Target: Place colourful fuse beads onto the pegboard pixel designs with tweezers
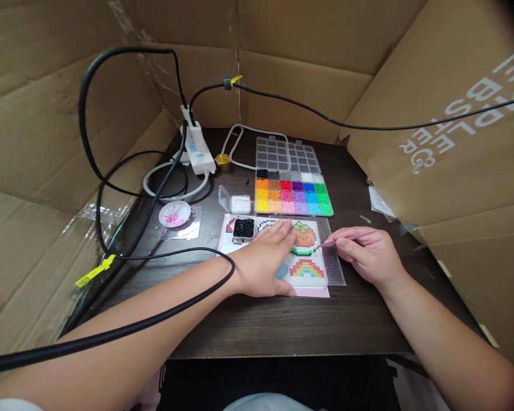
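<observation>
My left hand [269, 260] lies flat with its fingers stretched over a pattern sheet [307, 279] printed with pixel pictures, among them a rainbow and an orange figure. In my right hand [370, 256] is a pair of pink tweezers [345, 237], pinched between thumb and fingers. The tweezers' tips point left, touching or just above a row of green and black beads [303, 252] on the sheet. A clear pegboard [336, 262] shows at the sheet's right side. Beside my left fingertips stands a small square box of black beads [244, 228].
Behind the sheet lies an open bead case [294, 194] sorted by colour, next to a small white-filled box [240, 204]. At left are a white dish [175, 214] with pink beads and a power strip [199, 149]. A black cable [154, 319] crosses over my left forearm. Cardboard walls surround the table.
</observation>
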{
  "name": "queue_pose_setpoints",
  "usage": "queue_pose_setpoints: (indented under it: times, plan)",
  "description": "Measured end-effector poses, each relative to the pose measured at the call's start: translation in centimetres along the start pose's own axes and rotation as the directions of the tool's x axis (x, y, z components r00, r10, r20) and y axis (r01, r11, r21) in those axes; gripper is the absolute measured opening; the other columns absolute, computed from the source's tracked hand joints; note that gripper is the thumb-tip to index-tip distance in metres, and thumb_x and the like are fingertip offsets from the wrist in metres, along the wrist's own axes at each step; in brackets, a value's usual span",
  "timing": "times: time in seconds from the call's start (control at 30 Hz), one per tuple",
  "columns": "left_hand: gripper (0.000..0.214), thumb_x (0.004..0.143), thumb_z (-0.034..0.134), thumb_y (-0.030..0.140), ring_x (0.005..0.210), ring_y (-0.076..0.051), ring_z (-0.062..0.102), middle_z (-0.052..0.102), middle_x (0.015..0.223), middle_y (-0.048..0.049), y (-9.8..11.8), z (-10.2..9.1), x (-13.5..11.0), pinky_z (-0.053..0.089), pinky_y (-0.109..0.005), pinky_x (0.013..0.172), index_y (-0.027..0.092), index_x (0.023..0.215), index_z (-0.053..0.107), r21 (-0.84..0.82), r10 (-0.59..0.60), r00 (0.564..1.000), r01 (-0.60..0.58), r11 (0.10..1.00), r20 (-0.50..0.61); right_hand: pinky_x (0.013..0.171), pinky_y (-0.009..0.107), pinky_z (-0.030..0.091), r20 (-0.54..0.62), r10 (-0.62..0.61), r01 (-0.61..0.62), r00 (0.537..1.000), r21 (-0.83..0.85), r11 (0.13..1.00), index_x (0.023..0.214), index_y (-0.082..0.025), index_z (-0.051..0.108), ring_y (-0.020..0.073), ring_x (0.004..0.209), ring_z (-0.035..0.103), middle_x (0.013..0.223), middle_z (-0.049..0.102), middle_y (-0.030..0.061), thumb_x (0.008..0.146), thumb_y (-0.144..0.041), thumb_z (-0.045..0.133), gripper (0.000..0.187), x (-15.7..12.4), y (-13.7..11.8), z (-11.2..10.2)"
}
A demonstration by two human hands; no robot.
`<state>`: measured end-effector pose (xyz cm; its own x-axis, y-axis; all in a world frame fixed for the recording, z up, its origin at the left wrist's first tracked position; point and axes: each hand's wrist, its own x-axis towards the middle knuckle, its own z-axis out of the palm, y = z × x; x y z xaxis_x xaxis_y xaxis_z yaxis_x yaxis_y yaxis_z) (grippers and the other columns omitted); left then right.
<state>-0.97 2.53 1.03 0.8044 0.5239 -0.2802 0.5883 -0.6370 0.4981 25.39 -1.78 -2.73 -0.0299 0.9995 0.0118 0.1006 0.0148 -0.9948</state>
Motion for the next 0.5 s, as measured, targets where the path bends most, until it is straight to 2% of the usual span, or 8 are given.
queue_pose_setpoints:
  times: [0.13, 0.23, 0.33, 0.43, 0.5]
  plan:
    - [0.118, 0.076, 0.081, 0.055, 0.155, -0.033, -0.006, -0.004, 0.166, -0.0224, 0.2, 0.0, -0.1, 0.008, -0.047, 0.126, 0.005, 0.159, 0.014, 0.005, -0.012, 1.0, 0.012, 1.0, 0.012, 0.045, 0.025, 0.029, -0.031, -0.063, 0.067, 0.998, 0.131, 0.989, 0.085, -0.019, 0.082, 0.0075, 0.046, 0.039, 0.064, 0.069, 0.0052, 0.082, -0.029, 0.078, 0.012, 0.8, -1.1, 1.0]
    - [0.118, 0.075, 0.081, 0.056, 0.155, -0.033, -0.006, -0.004, 0.167, -0.0224, 0.2, 0.0, -0.1, 0.008, -0.046, 0.126, 0.004, 0.159, 0.014, 0.004, -0.013, 1.0, 0.013, 1.0, 0.013, 0.044, 0.025, 0.029, -0.027, -0.113, 0.117, 0.993, 0.19, 0.975, 0.082, -0.019, 0.081, 0.0072, 0.044, 0.037, 0.056, 0.064, 0.0024, 0.079, -0.031, 0.08, 0.013, 1.9, -3.1, 2.9]
    - [0.116, 0.075, 0.081, 0.055, 0.156, -0.034, -0.003, 0.001, 0.167, -0.0232, 0.1, 0.1, -0.1, 0.009, -0.048, 0.126, 0.005, 0.158, 0.017, -0.014, 0.008, 1.0, -0.008, 1.0, -0.02, 0.042, 0.024, 0.031, 0.029, -0.12, 0.116, 0.992, 0.134, 0.984, 0.08, -0.02, 0.081, 0.008, 0.042, 0.039, 0.046, 0.057, -0.0014, 0.079, -0.033, 0.08, 0.014, 3.4, -5.1, 5.5]
    - [0.113, 0.072, 0.084, 0.051, 0.156, -0.036, 0.001, 0.006, 0.167, -0.022, -0.2, 0.3, -0.2, 0.012, -0.051, 0.126, 0.009, 0.158, 0.023, -0.056, 0.053, 0.995, -0.058, 0.997, -0.082, 0.041, 0.024, 0.039, 0.044, -0.142, 0.14, 0.989, 0.046, 0.989, 0.078, -0.019, 0.08, 0.0095, 0.046, 0.05, 0.066, 0.072, 0.0036, 0.077, -0.034, 0.08, 0.015, 5.0, -6.5, 8.4]
    - [0.111, 0.069, 0.086, 0.048, 0.156, -0.037, 0.006, 0.012, 0.168, -0.0204, -0.3, 0.5, -0.2, 0.016, -0.051, 0.125, 0.012, 0.156, 0.028, -0.075, 0.095, 0.986, -0.106, 0.992, -0.136, 0.047, 0.024, 0.046, 0.056, -0.165, 0.167, 0.985, -0.022, 0.986, 0.075, -0.018, 0.08, 0.0129, 0.056, 0.061, 0.073, 0.075, 0.0051, 0.078, -0.031, 0.078, 0.014, 5.9, -6.9, 10.1]
